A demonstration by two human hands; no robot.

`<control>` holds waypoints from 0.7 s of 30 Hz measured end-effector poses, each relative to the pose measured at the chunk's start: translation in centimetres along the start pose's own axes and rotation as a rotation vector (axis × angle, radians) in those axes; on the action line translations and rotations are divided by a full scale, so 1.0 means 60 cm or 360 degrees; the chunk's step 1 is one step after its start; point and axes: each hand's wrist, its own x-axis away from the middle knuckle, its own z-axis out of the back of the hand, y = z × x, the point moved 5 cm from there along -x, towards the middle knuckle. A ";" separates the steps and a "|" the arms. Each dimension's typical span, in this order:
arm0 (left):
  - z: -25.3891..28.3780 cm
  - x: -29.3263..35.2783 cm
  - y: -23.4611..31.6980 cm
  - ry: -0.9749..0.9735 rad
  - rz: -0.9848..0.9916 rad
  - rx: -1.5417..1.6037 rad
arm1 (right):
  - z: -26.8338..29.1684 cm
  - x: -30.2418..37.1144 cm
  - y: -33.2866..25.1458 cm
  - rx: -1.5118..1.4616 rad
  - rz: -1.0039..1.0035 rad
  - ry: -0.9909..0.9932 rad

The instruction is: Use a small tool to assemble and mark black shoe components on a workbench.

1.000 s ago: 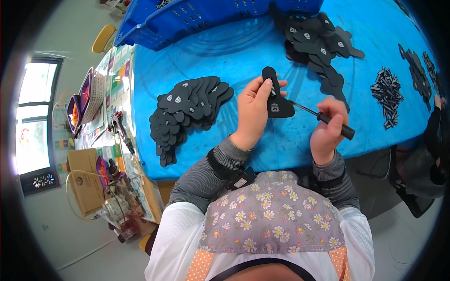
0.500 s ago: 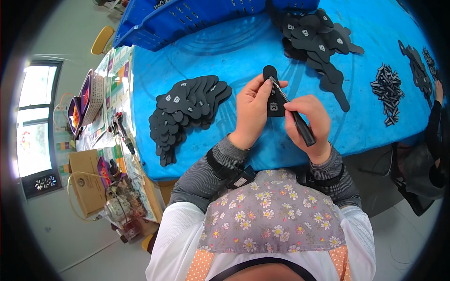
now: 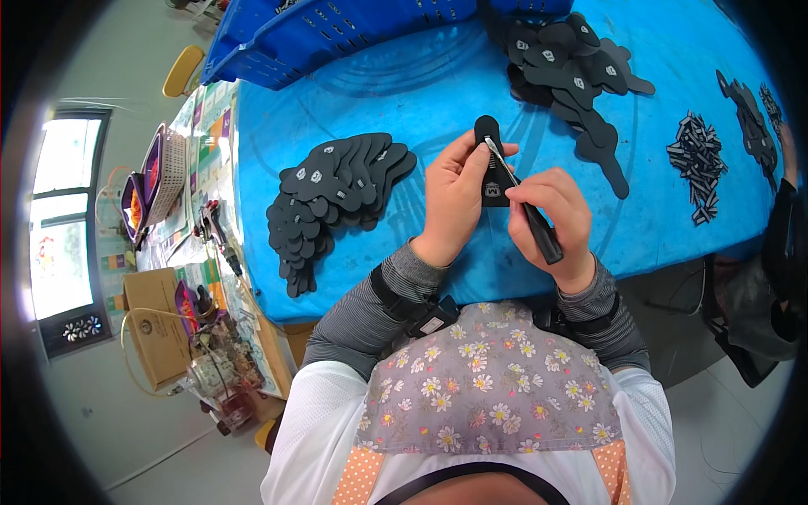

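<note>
My left hand point(image 3: 452, 189) pinches the left edge of a flat black rounded piece point(image 3: 495, 187) with a pale emblem near its lower end. The thumb lies on its face, close to a small light patch. In my right hand point(image 3: 557, 220) is a slim tool with a black handle point(image 3: 541, 231) and a thin metal tip point(image 3: 498, 151). That tip rests at the small patch beside the left thumb; what kind of tool it is, I cannot make out. Both hands are over the blue-covered table point(image 3: 370, 101).
Fanned black pieces point(image 3: 337, 181) lie to the left, a looser heap point(image 3: 572, 71) at the far right. A pile of small dark-and-silver bits point(image 3: 697, 164) sits farther right. A blue crate point(image 3: 337, 38) stands at the back. Another person's hand point(image 3: 789, 151) shows at the right edge.
The tool tip and the held black piece have shifted very slightly; both hands keep their grip. At the right edge the other person's hand has moved up a little.
</note>
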 end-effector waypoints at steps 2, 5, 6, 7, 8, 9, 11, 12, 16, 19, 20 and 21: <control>0.001 0.000 0.000 0.0000 -0.0006 -0.0001 | 0.000 0.000 0.000 0.0001 -0.0017 -0.0001; 0.005 -0.003 -0.006 0.0031 0.0045 0.0127 | -0.001 0.001 0.001 -0.0002 -0.0026 -0.0013; 0.007 -0.004 -0.008 0.0089 0.0030 0.0052 | -0.005 0.000 0.001 0.0002 -0.0033 -0.0033; 0.010 -0.005 -0.011 0.0146 0.0014 -0.0025 | -0.008 0.000 0.001 0.0005 -0.0040 -0.0053; 0.010 -0.006 -0.016 0.0147 0.0016 -0.0025 | -0.009 0.000 0.002 0.0005 -0.0042 -0.0053; 0.012 -0.007 -0.019 0.0163 -0.0051 -0.0052 | -0.011 0.000 0.003 0.0004 -0.0059 -0.0055; 0.012 -0.008 -0.019 0.0177 -0.0116 -0.0080 | -0.012 0.002 0.005 0.0005 -0.0080 -0.0056; 0.011 -0.008 -0.018 0.0161 -0.0132 -0.0134 | -0.012 0.003 0.006 -0.0019 -0.0104 -0.0037; -0.004 0.003 -0.008 0.0013 -0.0179 -0.0540 | -0.014 0.001 0.014 0.0052 -0.0065 0.0072; 0.001 0.006 -0.019 0.0019 -0.0182 -0.0535 | -0.011 0.002 0.018 0.0039 -0.0027 0.0087; -0.002 0.004 -0.019 0.0017 -0.0181 -0.0537 | -0.008 0.002 0.014 0.0039 -0.0028 0.0090; -0.001 0.002 -0.016 0.0097 -0.0163 -0.0363 | -0.007 0.002 0.002 0.0113 0.0048 0.0030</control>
